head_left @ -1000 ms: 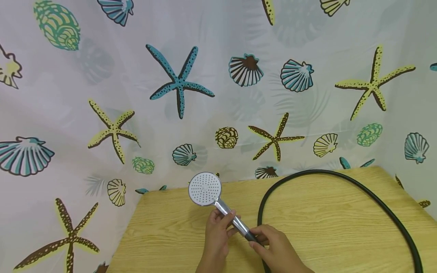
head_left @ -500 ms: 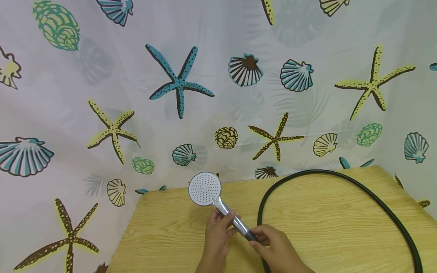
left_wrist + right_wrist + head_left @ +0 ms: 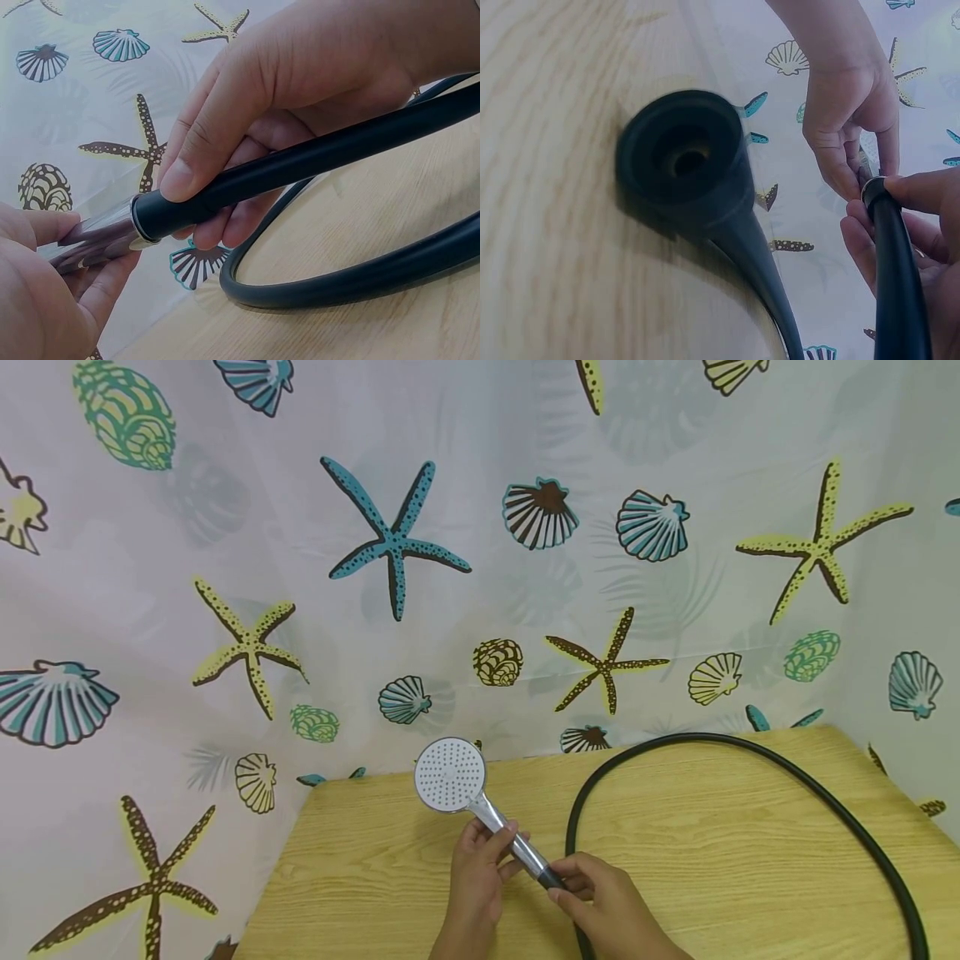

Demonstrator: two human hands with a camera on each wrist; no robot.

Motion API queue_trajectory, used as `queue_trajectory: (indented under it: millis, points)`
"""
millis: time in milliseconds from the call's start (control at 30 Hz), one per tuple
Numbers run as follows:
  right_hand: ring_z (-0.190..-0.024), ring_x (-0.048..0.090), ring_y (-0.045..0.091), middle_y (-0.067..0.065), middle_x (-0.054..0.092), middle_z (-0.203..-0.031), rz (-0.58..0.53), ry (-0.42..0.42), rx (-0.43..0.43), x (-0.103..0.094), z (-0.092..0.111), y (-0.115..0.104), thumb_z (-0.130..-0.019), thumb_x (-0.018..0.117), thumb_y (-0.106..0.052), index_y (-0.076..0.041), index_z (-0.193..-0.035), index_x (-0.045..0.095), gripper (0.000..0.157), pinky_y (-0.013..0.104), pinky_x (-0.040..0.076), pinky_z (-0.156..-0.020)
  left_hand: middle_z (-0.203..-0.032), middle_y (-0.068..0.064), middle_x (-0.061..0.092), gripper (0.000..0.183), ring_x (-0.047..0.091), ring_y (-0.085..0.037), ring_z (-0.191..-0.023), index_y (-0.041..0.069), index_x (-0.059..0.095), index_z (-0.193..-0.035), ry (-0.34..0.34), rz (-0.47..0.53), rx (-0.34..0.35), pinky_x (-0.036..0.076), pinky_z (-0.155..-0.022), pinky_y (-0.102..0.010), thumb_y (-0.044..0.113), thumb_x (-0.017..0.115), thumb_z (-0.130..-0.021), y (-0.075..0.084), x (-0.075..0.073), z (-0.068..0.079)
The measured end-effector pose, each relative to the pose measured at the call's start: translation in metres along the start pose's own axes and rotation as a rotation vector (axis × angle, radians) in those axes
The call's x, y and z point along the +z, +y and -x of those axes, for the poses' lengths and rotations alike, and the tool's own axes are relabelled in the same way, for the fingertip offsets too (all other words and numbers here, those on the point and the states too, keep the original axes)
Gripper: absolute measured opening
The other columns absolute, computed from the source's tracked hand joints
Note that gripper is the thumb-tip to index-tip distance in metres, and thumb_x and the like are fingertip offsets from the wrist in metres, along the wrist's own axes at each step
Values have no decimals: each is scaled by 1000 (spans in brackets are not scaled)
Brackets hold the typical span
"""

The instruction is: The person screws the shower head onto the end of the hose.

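A shower head (image 3: 450,775) with a round white sprayer face and chrome handle is held tilted above the table in the head view. My left hand (image 3: 474,881) grips its handle, fingers and thumb around the chrome. At the handle's lower end, my right hand (image 3: 607,902) pinches the black end of a hose (image 3: 825,797). The left wrist view shows the hose end (image 3: 169,214) meeting the handle's metal rim (image 3: 139,225); how deep it sits inside is hidden. In the right wrist view, the hose's other end, a wide black cup-shaped connector (image 3: 686,154), lies near the camera.
The hose loops over the wood-grain table (image 3: 360,852) toward the right and back. A white curtain (image 3: 465,460) printed with starfish and shells hangs behind the table's rear edge and along both sides.
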State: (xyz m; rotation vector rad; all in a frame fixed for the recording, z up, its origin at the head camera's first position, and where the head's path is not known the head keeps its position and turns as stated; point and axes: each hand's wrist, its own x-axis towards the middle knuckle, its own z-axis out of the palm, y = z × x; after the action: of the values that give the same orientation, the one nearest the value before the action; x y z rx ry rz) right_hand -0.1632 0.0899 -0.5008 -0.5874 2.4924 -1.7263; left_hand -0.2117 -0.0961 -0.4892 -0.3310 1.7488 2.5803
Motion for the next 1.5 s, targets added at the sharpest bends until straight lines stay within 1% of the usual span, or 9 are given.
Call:
queue_trajectory:
  millis: [267, 500, 733, 867, 1167, 1500]
  points:
    - [-97, 68, 10, 6, 70, -114, -55, -4, 10, 0, -1, -2, -98, 67, -26, -5, -122, 64, 31, 21, 59, -83, -102, -1, 66, 38, 73, -17, -93, 5, 53, -121, -3, 0, -4, 65, -78, -32, 13, 74, -91, 0, 0, 0]
    - [-97, 68, 9, 6, 70, -114, -65, -11, 33, 1, -1, 1, -99, 66, -27, -6, -122, 64, 31, 21, 59, -83, -104, -2, 67, 38, 73, -17, -93, 5, 53, -124, -6, -9, -8, 65, -78, -32, 13, 73, -93, 1, 0, 1]
    - [-99, 67, 13, 8, 69, -116, -131, -13, 51, 2, -2, 6, -98, 68, -27, -5, -123, 63, 34, 21, 60, -84, -104, -2, 67, 41, 73, -16, -93, 4, 53, -126, -12, -8, -4, 65, -79, -32, 15, 74, -93, 0, 0, 1]
    - [-100, 68, 14, 9, 69, -117, -158, -15, 71, 1, -3, 6, -97, 68, -27, -5, -123, 63, 35, 21, 60, -84, -105, -2, 66, 42, 73, -16, -93, 4, 53, -126, -17, -8, -1, 65, -80, -33, 15, 74, -92, 0, 0, 1]
    - [-100, 68, 15, 12, 68, -118, -217, -18, 86, 1, -3, 7, -97, 68, -25, -3, -124, 62, 36, 21, 59, -83, -109, -4, 65, 44, 72, -17, -97, 4, 51, -129, -41, -16, -6, 64, -86, -37, 19, 73, -93, 1, -1, 1]
    - [-103, 69, 19, 13, 67, -119, -282, -42, 115, -1, -2, 7, -98, 67, -25, 0, -128, 59, 40, 24, 61, -87, -113, -4, 64, 48, 72, -17, -99, 4, 49, -133, -51, -2, -10, 63, -89, -38, 18, 72, -94, 1, -1, 1]
